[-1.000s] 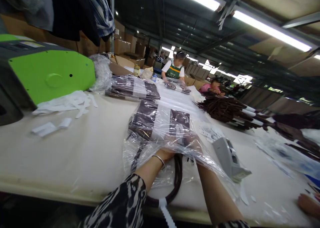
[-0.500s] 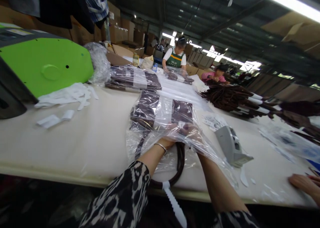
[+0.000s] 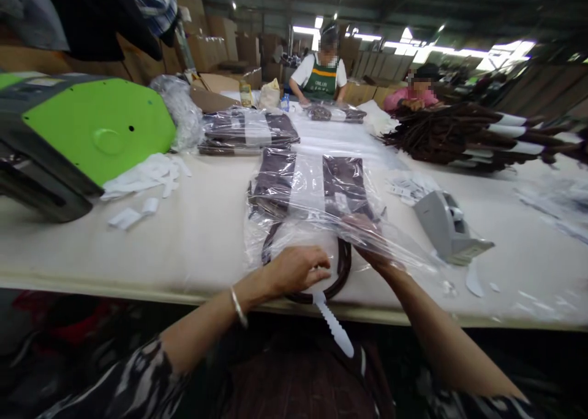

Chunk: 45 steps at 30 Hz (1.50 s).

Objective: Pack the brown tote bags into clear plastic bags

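In front of me on the table lies a folded dark brown bag [image 3: 343,174] with a white band [image 3: 307,177] round its middle, inside a clear plastic bag [image 3: 257,241]. Its looped brown handle [image 3: 343,272] hangs toward the table's front edge, and a white notched strip [image 3: 337,328] dangles from the loop. My left hand [image 3: 298,267] is over the loop, fingers loosely bent and apart, holding nothing. Under the film, at the brown bag's lower right edge, is my right hand [image 3: 367,230]; plastic glare and blur obscure its fingers.
A grey tape dispenser [image 3: 443,226] stands to the right, near scattered white labels [image 3: 411,186]. Brown bags are piled [image 3: 463,134] behind it. At left are a green machine [image 3: 101,128] and white strips [image 3: 142,175]. Wrapped bags [image 3: 220,131] lie farther back, where two people work.
My left hand has come out from the plastic, down and toward me, and its fingers have parted. My right hand stays under the film. My view has shifted.
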Tool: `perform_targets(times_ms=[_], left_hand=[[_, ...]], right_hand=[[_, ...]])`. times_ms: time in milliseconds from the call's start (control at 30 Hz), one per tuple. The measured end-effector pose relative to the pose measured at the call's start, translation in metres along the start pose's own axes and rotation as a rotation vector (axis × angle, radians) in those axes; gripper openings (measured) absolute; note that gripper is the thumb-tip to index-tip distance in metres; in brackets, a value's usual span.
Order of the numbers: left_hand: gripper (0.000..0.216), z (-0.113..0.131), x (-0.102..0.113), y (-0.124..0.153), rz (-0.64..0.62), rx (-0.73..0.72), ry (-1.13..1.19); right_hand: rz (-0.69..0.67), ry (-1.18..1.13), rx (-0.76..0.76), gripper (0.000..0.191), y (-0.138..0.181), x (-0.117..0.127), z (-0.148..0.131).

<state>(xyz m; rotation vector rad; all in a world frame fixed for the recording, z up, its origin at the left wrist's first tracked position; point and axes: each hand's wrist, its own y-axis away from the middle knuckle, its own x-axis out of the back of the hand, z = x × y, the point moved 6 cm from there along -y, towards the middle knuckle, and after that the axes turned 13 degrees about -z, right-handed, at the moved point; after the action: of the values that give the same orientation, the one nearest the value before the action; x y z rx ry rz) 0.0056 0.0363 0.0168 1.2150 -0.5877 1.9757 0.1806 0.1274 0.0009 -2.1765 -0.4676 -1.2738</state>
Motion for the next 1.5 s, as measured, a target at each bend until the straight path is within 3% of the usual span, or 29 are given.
perform_targets(times_ms=[100, 233, 400, 567, 667, 767, 867, 967, 1033, 1200, 1300, 1400, 1500], left_hand=[[0.039, 0.032, -0.034, 0.025, -0.072, 0.017, -0.123], [0.021, 0.041, -0.062, 0.023, -0.002, 0.077, -0.313], [0.009, 0.011, -0.054, 0.044, 0.095, 0.222, -0.292], [0.022, 0.006, -0.039, 0.079, 0.251, 0.247, -0.144], [0.03, 0.011, -0.045, 0.089, 0.308, 0.219, -0.167], [0.036, 0.003, -0.055, 0.094, 0.369, 0.285, -0.231], [0.043, -0.011, -0.058, 0.097, 0.459, 0.37, -0.278], [0.052, -0.025, -0.05, 0.104, 0.574, 0.437, -0.297], [0.059, -0.034, -0.042, 0.116, 0.642, 0.474, -0.309], [0.048, -0.032, -0.025, 0.156, 0.803, 0.494, -0.404], [0.038, -0.01, -0.032, 0.142, 0.693, 0.318, -0.418], [0.051, 0.005, -0.052, 0.099, 0.405, 0.206, -0.355], [0.057, 0.0, -0.063, 0.067, 0.261, 0.217, -0.262]], right_hand=[[-0.069, -0.029, 0.019, 0.024, 0.019, -0.022, -0.019], [-0.161, -0.053, -0.035, 0.02, 0.029, -0.048, -0.026], [-0.216, -0.147, -0.152, 0.024, 0.03, -0.059, -0.018], [-0.246, -0.196, -0.203, 0.024, 0.029, -0.056, -0.02], [-0.252, -0.21, -0.062, 0.024, 0.038, -0.041, -0.044], [-0.438, -0.217, 0.181, 0.041, 0.057, -0.037, -0.089], [-0.56, -0.146, 0.259, 0.044, 0.071, -0.045, -0.122], [-0.441, -0.082, 0.218, 0.022, 0.064, -0.046, -0.125], [-0.341, -0.104, 0.21, 0.019, 0.052, -0.039, -0.117], [0.023, -0.184, 0.112, 0.019, 0.024, 0.008, -0.095], [0.128, -0.277, 0.122, 0.017, 0.018, 0.012, -0.096], [-0.013, -0.38, 0.195, 0.022, 0.019, -0.014, -0.102], [-0.197, -0.27, 0.228, 0.025, 0.025, -0.045, -0.1]])
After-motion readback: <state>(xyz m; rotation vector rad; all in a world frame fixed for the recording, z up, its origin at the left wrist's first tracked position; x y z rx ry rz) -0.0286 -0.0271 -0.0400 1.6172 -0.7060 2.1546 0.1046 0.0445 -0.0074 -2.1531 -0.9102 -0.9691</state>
